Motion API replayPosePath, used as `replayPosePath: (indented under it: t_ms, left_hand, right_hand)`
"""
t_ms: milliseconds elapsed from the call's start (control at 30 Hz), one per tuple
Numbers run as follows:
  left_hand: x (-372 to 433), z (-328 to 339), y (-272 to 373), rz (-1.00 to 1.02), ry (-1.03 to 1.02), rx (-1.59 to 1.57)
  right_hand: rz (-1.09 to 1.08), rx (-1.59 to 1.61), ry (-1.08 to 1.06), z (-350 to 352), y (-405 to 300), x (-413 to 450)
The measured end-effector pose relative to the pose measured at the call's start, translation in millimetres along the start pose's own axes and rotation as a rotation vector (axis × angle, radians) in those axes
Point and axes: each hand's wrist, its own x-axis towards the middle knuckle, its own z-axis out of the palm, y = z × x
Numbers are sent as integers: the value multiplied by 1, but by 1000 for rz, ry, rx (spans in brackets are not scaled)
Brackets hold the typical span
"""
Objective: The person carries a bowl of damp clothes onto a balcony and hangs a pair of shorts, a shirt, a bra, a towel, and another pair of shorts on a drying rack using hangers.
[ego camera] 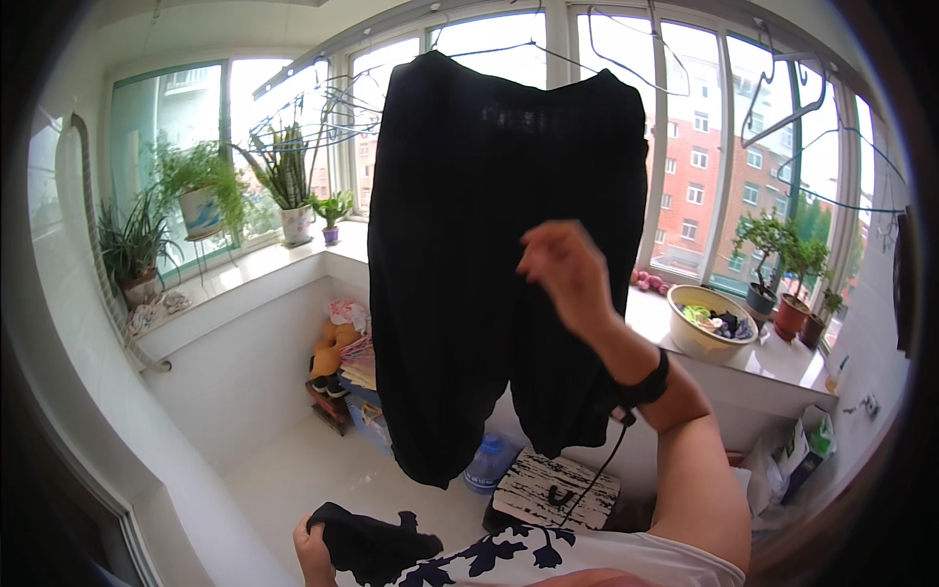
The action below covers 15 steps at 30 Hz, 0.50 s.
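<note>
Black trousers (447, 242) hang before me from a thin wire hanger (484, 50), their waist spread near the top of the view. In front of the right trouser leg is my right hand (565, 268), slightly blurred, with its fingers curled. I see nothing held in it, but cannot tell whether its fingertips touch the cloth. A dark band with a cord is on that wrist. Low at the left, my left hand (314, 547) grips a bunched black cloth (374, 541).
Several wire hangers (319, 121) hang from a rail. A basin (710, 345) with clothes stands on the right sill among potted plants (796, 293). Below are a blue water bottle (490, 464) and a black-and-white box-like seat (557, 488). Items are stacked in the left corner.
</note>
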Motion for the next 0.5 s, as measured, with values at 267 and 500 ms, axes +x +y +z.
replayPosePath:
  t_ms: [267,500]
  left_hand:
    - [22,-20,-19,-139,38,317]
    - [27,-55,-35,-47,19,377]
  right_hand:
    - [-129,-381,633,-160,-87,143]
    - [163,-55,661,-181,-64,238]
